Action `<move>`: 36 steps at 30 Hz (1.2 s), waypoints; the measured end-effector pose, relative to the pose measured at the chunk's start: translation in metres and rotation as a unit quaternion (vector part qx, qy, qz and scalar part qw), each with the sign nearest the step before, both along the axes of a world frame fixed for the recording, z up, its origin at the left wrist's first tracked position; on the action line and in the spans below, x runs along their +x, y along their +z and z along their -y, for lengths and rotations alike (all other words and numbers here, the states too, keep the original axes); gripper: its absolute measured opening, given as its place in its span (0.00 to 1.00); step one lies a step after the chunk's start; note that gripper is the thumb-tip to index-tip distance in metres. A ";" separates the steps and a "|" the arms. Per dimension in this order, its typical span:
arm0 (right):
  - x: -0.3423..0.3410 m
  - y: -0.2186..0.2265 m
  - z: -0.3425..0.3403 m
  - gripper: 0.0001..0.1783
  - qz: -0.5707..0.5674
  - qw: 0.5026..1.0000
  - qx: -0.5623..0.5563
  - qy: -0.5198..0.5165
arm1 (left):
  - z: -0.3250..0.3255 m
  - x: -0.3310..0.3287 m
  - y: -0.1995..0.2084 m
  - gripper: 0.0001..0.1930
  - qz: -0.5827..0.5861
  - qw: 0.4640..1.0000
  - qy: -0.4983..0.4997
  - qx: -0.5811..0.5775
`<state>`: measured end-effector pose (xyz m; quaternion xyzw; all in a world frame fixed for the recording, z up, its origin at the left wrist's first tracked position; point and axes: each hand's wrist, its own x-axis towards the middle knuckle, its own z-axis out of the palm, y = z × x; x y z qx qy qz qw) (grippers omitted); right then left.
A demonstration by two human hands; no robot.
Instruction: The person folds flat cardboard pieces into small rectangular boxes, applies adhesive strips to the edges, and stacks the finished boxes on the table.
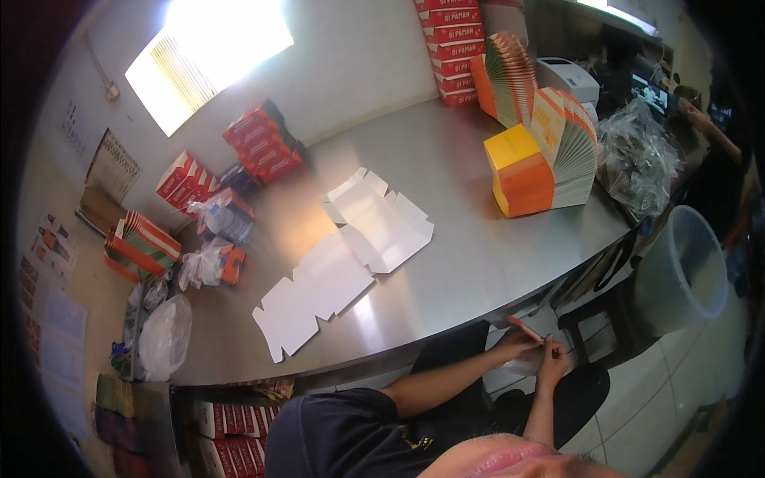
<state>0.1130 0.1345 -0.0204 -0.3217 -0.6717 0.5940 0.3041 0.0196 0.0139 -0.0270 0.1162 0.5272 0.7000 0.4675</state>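
- Left hand (516,348) and right hand (554,363) meet, fingers curled in close, at an orange strip (525,328); too small to tell which one grips it
- The strip is between the hands, just off the near edge of the table (470,255)
- White cards (335,275) lie flat on the table, left of the hands
- Tub (677,275), clear, right of the hands
- Yellow box (512,149) farther back, against a fanned stack (564,131)
- Red boxes (261,143) near the wall
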 end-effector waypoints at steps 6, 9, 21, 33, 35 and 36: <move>0.002 0.001 0.002 0.14 0.018 0.999 0.026 0.008 | 0.002 -0.001 0.005 0.23 0.034 0.998 -0.025 -0.040; 0.006 0.006 0.006 0.13 0.040 0.997 0.067 0.030 | 0.007 -0.002 -0.011 0.22 0.080 0.995 -0.044 -0.032; 0.024 -0.040 -0.015 0.14 0.070 0.993 -0.032 0.095 | 0.006 -0.002 -0.021 0.25 0.088 0.994 -0.056 -0.022; 0.030 -0.023 0.000 0.15 0.130 0.989 -0.019 0.063 | 0.009 0.002 -0.046 0.21 -0.001 0.998 -0.052 -0.028; 0.032 -0.029 -0.002 0.18 0.135 0.989 0.012 0.058 | 0.005 0.005 -0.042 0.18 -0.037 0.997 -0.056 -0.043; 0.030 -0.029 0.001 0.19 0.136 0.989 0.025 0.058 | 0.006 0.005 -0.043 0.17 -0.051 0.996 -0.051 -0.053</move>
